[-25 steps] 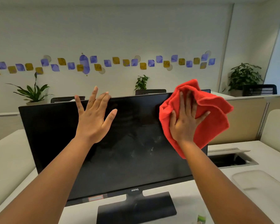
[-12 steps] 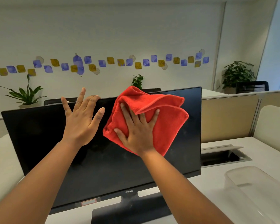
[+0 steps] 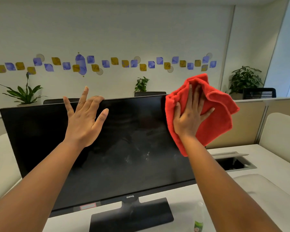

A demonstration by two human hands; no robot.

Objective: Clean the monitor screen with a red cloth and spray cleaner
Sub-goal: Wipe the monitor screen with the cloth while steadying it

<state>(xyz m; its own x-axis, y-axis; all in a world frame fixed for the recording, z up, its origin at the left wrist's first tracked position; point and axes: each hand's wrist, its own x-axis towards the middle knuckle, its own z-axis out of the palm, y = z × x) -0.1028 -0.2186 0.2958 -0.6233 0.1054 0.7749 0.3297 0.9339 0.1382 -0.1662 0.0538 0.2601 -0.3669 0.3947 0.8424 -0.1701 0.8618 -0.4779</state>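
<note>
Monitor (image 3: 117,148), black, standing on its flat stand (image 3: 132,215) at the middle of a white desk (image 3: 266,164), screen dark with faint smears low and right of centre. From the head view: left hand (image 3: 84,119) raised against the upper left part of the screen, palm flat, fingers straight and spread, index well above the top edge, two middle fingertips hooked lightly over that edge, thumb out to the right; gripping nothing. Right hand (image 3: 189,118) flat on a red cloth (image 3: 213,121), fingers straight and a little apart, pressing the cloth to the screen's upper right corner. Cloth bunched in folds, draped past the monitor's right edge and above its top, lower tip hanging beside the right forearm. Spray bottle (image 3: 198,220), clear with a green label, upright on the desk at the bottom edge, just right of the stand and partly hidden by the right forearm; top blurred. Both forearms bare, reaching up from the lower corners. Open cable hatch (image 3: 233,162) in the desk right of the monitor. Beyond: low partition, three potted plants (image 3: 23,92), dark chair backs, pale wall with a band of blue and yellow squares (image 3: 105,63).
</note>
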